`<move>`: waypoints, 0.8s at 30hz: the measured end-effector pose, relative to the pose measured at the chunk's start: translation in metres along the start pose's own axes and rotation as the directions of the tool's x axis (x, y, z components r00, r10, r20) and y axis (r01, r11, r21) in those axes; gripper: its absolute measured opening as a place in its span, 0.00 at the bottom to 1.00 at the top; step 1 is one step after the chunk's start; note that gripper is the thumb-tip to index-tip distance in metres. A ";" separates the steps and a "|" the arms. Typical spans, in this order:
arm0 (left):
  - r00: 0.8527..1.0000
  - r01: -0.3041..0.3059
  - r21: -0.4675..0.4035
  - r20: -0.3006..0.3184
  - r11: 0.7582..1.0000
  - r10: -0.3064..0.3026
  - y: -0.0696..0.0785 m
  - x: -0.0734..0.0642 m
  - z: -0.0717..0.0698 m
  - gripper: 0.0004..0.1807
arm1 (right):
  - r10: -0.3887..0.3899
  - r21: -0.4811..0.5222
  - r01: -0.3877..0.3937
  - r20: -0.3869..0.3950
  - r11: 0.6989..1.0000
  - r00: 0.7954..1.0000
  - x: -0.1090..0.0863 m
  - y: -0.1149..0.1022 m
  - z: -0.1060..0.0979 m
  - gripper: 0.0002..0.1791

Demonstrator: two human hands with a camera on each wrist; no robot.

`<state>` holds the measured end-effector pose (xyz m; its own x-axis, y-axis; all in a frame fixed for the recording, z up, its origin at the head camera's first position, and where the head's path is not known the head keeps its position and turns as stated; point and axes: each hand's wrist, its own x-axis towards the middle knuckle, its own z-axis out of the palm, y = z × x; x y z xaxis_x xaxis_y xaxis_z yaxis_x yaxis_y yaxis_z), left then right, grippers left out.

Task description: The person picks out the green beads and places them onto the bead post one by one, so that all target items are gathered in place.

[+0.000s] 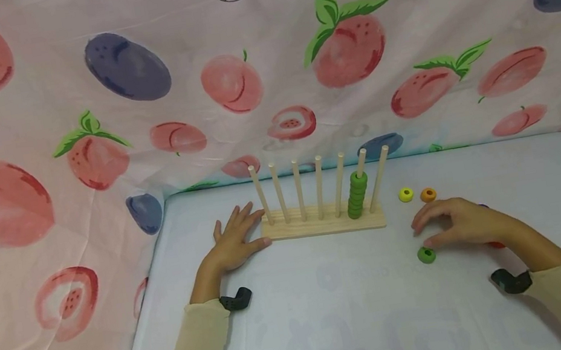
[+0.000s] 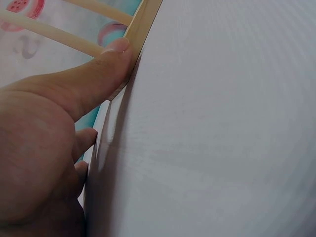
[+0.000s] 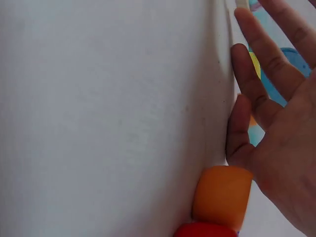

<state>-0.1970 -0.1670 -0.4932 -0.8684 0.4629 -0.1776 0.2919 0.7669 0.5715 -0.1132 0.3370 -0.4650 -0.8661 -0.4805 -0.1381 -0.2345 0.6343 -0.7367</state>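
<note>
A wooden peg rack [image 1: 322,228] with several upright pegs stands on the table, green beads [image 1: 357,196] stacked on its second peg from the right. My left hand [image 1: 236,243] lies spread at the rack's left end. Its straight thumb [image 2: 106,66] presses the base's front edge, with a finger by the back corner. Over the table to the right, my right hand [image 1: 461,223] has its fingers apart and slightly bent. Its thumb tip is beside a loose green bead [image 1: 425,255]; whether they touch I cannot tell. Nothing shows between its fingers.
Behind the right hand are a yellow bead [image 1: 406,195] and an orange bead [image 1: 429,195]. A red bead [image 1: 497,244] and a dark purple one [image 1: 483,206] are partly hidden by that hand. Another orange bead [image 3: 222,195] appears in the right wrist view. Fruit-print cloth [image 1: 173,155] hangs behind.
</note>
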 end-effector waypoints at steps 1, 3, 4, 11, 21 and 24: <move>1.000 0.000 -0.001 -0.001 1.000 0.000 0.000 0.000 0.000 0.42 | 0.006 -0.012 -0.006 0.013 1.000 1.000 0.001 0.000 0.000 0.13; 1.000 0.003 0.000 0.001 1.000 -0.003 0.000 0.000 -0.001 0.42 | 0.009 -0.019 -0.008 0.040 1.000 0.999 0.002 0.000 -0.001 0.14; 1.000 0.006 -0.001 0.004 1.000 -0.006 -0.001 0.000 -0.001 0.42 | 0.007 -0.018 -0.006 0.056 1.000 0.998 0.003 -0.001 -0.001 0.14; 1.000 -0.003 -0.003 0.003 1.000 0.003 -0.001 0.000 0.000 0.42 | 0.014 -0.052 -0.005 0.174 0.999 0.985 0.006 -0.004 -0.006 0.17; 1.000 0.003 -0.011 0.003 1.000 -0.003 -0.001 0.000 0.001 0.41 | -0.013 -0.120 0.040 0.223 0.992 0.975 0.010 -0.005 -0.004 0.14; 1.000 0.003 -0.012 0.004 1.000 -0.003 0.000 0.000 0.000 0.42 | -0.030 -0.125 0.057 0.209 0.991 0.977 0.010 -0.005 -0.004 0.13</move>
<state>-0.1973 -0.1674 -0.4930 -0.8675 0.4628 -0.1824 0.2848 0.7627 0.5807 -0.1226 0.3318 -0.4600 -0.7471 -0.6153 -0.2517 -0.3366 0.6766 -0.6549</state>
